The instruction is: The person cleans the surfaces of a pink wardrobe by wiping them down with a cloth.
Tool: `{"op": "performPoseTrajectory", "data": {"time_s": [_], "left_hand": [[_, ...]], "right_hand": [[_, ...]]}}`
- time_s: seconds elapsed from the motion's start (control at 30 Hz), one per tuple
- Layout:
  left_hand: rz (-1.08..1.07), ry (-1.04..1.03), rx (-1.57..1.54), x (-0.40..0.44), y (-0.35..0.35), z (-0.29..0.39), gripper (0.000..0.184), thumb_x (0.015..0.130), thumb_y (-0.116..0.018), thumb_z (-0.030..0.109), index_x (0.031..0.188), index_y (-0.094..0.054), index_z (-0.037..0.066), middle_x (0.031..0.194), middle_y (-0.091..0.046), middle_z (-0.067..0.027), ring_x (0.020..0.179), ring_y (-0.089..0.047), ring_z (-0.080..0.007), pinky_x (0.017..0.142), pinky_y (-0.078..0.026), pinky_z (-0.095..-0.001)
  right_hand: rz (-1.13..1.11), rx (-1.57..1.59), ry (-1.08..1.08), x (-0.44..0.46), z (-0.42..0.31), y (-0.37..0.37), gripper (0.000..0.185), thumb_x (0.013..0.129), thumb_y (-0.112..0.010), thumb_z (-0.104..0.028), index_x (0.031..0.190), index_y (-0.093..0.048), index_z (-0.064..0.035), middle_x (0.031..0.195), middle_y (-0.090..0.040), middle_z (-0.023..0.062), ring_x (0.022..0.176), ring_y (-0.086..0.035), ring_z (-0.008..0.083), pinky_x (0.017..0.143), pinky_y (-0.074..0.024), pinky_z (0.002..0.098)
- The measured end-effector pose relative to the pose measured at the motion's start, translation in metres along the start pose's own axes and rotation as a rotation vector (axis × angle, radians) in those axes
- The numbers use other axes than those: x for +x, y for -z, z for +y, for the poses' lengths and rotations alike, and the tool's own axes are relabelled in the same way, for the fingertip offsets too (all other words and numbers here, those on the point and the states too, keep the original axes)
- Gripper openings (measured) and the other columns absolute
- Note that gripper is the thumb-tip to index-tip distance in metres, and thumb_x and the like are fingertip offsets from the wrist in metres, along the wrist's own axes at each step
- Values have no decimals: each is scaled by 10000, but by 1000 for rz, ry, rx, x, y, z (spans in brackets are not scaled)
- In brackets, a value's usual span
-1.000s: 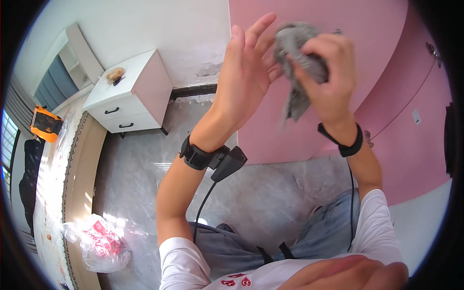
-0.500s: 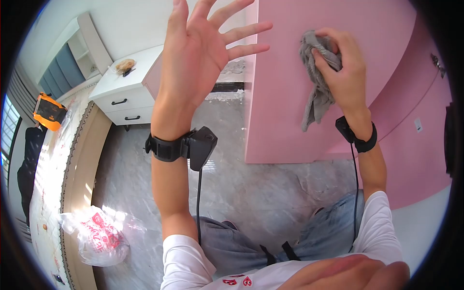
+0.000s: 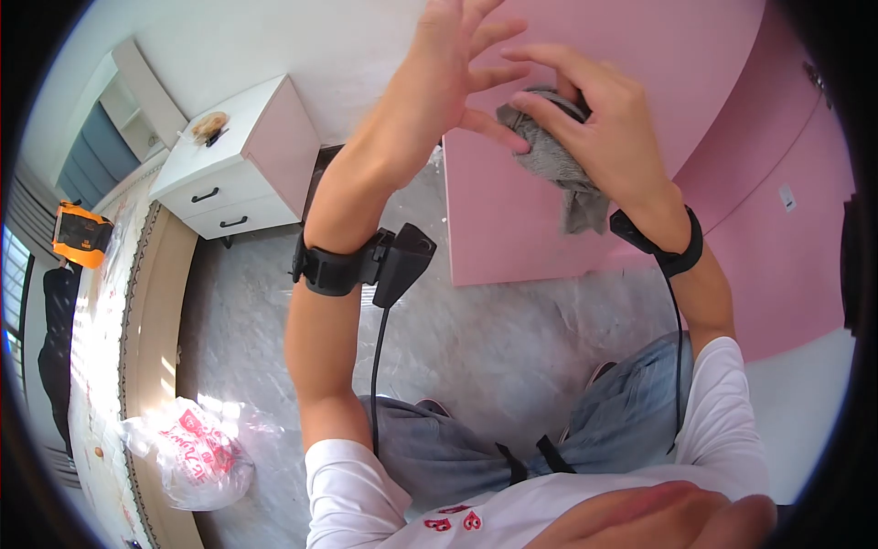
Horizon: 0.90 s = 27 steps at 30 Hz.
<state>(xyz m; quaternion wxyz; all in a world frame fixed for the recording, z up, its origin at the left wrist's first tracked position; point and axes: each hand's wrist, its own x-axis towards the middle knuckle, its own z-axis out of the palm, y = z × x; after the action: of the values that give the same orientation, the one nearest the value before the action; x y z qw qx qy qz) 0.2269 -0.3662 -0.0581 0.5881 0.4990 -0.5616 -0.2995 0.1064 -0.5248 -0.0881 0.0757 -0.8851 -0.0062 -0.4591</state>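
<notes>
A crumpled grey cloth (image 3: pixel 552 151) is gripped in my right hand (image 3: pixel 615 128), its lower end hanging down in front of a pink panel (image 3: pixel 512 229). My left hand (image 3: pixel 448 78) is raised close beside it with the fingers spread. The little finger of that hand reaches to the cloth's left edge; whether it touches cannot be made out. Each wrist wears a black strap with a small device and a cable.
To the left stands a white drawer cabinet (image 3: pixel 240 188) with a tan item on top. A plastic bag (image 3: pixel 197 457) with red print lies on the grey floor (image 3: pixel 494 357). An orange-and-black case (image 3: pixel 82 234) rests on the bed at far left.
My left hand has moved right towards the cloth. My right hand has shifted left and slightly down with the cloth, which looks more bunched. The view has tilted slightly.
</notes>
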Motion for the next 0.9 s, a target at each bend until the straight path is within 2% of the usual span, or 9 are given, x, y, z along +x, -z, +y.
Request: {"op": "performPoseTrajectory", "data": {"time_s": [0.2, 0.23, 0.3, 0.43, 0.5, 0.6, 0.63, 0.83, 0.9], "left_hand": [[-59, 66, 171, -2, -15, 10, 1033, 946, -81, 857, 1677, -14, 130, 1697, -156, -264, 1511, -302, -469, 969, -573, -507], [-61, 72, 168, -1, -16, 10, 1033, 946, -81, 857, 1677, -14, 130, 1697, -156, -264, 1511, -302, -469, 969, -573, -507], [-123, 107, 198, 0, -17, 7, 1059, 939, -66, 861, 1671, -4, 98, 1685, -177, -284, 1510, -317, -449, 982, -567, -495], [-328, 130, 82, 10, -3, -20, 1097, 903, -46, 897, 1673, 20, 117, 1697, -155, -272, 1513, -322, -433, 1055, -516, -513], [-2, 1, 174, 16, -9, -59, 731, 1044, -541, 540, 1568, -384, 55, 1478, -549, -176, 1327, -555, -285, 1082, -477, -451], [77, -176, 572, 11, -14, -95, 751, 968, -736, 413, 1533, -427, 29, 1416, -594, -170, 1310, -580, -280, 1071, -490, -405], [58, -178, 400, 15, -22, -116, 798, 901, -828, 350, 1513, -444, 11, 1360, -620, -133, 1272, -596, -237, 1054, -496, -377], [-18, -22, -35, 22, -57, -141, 804, 850, -844, 403, 1406, -500, -65, 1256, -643, -191, 1189, -639, -295, 1032, -508, -384], [-68, 19, 15, 22, -47, -153, 785, 840, -849, 402, 1400, -515, -35, 1245, -647, -175, 1168, -640, -280, 1023, -508, -378]], "right_hand": [[-40, 276, -76, -10, 14, -18, 254, 893, -756, -190, 1114, -725, -69, 944, -767, 114, 797, -738, 257, 731, -556, 346], [-42, 278, -81, -12, 13, -18, 254, 893, -756, -190, 1114, -725, -69, 944, -767, 114, 797, -738, 257, 731, -556, 346], [-28, 320, -153, -16, 12, -19, 209, 926, -745, -94, 1116, -715, -11, 813, -682, -9, 693, -472, 79, 682, -458, 254], [-48, 320, -171, -33, 35, -21, 146, 940, -725, -144, 1053, -718, -51, 759, -664, 34, 654, -597, 100, 643, -470, 253], [-90, 412, -248, -42, 43, -14, 154, 988, -700, -178, 1071, -703, -48, 714, -590, -27, 685, -515, 36, 648, -421, 219], [-56, 726, -494, -57, 58, -12, 184, 1028, -666, -206, 1097, -677, -35, 762, -614, -46, 748, -564, 34, 705, -456, 211], [-55, 727, -508, -60, 56, -12, 184, 1028, -666, -206, 1097, -677, -35, 762, -614, -46, 748, -564, 34, 705, -456, 211], [-56, 993, -665, -77, 65, 2, 207, 1076, -598, -259, 1127, -631, -61, 974, -590, -43, 905, -588, 40, 826, -485, 230], [-139, 1036, -873, -81, 73, 18, 441, 1052, -630, -329, 1375, -548, -41, 1249, -644, 59, 1164, -612, 196, 1063, -458, 347]]}}
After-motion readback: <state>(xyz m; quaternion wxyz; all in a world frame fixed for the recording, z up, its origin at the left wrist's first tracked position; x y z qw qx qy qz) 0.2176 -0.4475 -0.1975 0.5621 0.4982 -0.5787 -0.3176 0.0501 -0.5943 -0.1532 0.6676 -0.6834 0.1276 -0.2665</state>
